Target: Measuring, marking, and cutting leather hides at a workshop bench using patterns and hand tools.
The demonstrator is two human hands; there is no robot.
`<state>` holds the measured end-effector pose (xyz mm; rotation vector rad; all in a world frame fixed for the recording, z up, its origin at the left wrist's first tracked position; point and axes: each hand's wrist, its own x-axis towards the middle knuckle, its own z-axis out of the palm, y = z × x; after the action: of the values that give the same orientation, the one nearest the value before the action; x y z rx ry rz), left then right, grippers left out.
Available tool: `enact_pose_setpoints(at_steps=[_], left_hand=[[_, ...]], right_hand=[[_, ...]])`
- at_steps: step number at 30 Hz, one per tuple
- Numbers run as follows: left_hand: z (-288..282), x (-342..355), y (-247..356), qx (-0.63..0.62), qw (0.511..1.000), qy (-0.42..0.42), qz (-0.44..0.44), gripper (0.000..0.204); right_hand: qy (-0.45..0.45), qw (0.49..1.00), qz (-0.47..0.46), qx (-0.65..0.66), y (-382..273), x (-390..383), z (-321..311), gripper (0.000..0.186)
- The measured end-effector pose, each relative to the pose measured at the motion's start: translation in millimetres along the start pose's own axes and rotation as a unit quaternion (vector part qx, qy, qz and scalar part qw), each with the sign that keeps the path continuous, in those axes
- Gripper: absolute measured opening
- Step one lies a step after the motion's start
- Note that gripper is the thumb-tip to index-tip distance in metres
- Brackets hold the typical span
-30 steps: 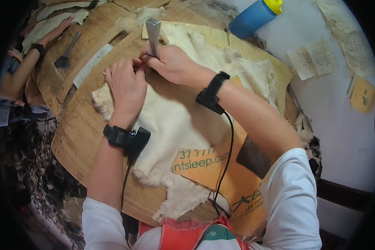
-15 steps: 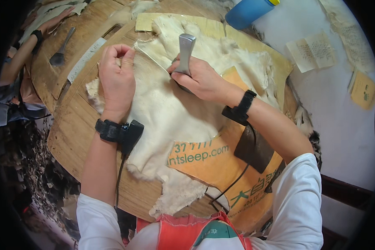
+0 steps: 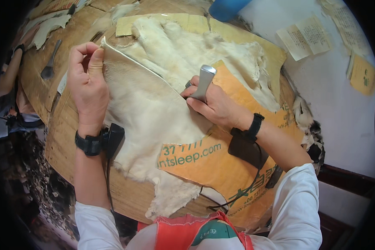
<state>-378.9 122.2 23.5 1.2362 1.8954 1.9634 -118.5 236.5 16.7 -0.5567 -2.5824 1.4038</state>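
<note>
A cream-white pelt lies spread over a wooden board. Thumb and forefinger of my left hand pinch its upper left edge and hold it slightly raised. From that corner a straight, pale cut edge slants down to the right, as far as my right hand. That hand is closed round a silver-handled knife, whose handle stands up out of the grip. The blade is hidden beneath my fingers at the end of the cut edge. Beyond the edge lies more of the white pelt.
Orange printed sheeting and yellow sheets lie under the pelt on the wooden board. A grey metal tool rests at the left, near another person's arm. A blue container and handwritten paper are at the back right.
My left hand has moved left with the pelt's edge. My right hand has come right and nearer with the knife, and the straight cut edge between my hands is longer.
</note>
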Motion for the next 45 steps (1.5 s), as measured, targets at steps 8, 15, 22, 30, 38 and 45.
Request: enact_pose_setpoints(at_steps=[8,15,22,30,38,45], left_hand=[[-11.6,2.2,45.9,0.048,0.994,0.005,0.099,0.004],[-19.8,4.8,79.6,0.107,0.959,-0.017,0.262,0.008],[-16.9,-16.5,80.0,0.463,0.872,-0.111,0.117,0.042],[70.3,-156.9,118.4,0.222,0.767,-0.555,0.235,0.083],[61.5,-170.6,80.6,0.276,0.707,-0.604,0.244,0.095],[65.2,-172.6,79.8,0.287,0.694,-0.611,0.25,0.099]], right_hand=[[0.001,0.999,-0.039,-0.016,8.8,-24.8,-4.3,0.018],[-0.012,0.998,-0.052,0.026,7.7,-27.3,-7.3,0.017],[0.235,0.953,-0.013,0.191,-28.2,-51.4,-49.0,0.019],[0.163,0.895,0.27,-0.315,-28.7,-219.3,-1.9,0.046],[0.125,0.868,0.326,-0.352,-28.3,-266.5,20.0,0.069],[0.141,0.879,0.286,-0.355,-19.5,-244.1,9.5,0.06]])
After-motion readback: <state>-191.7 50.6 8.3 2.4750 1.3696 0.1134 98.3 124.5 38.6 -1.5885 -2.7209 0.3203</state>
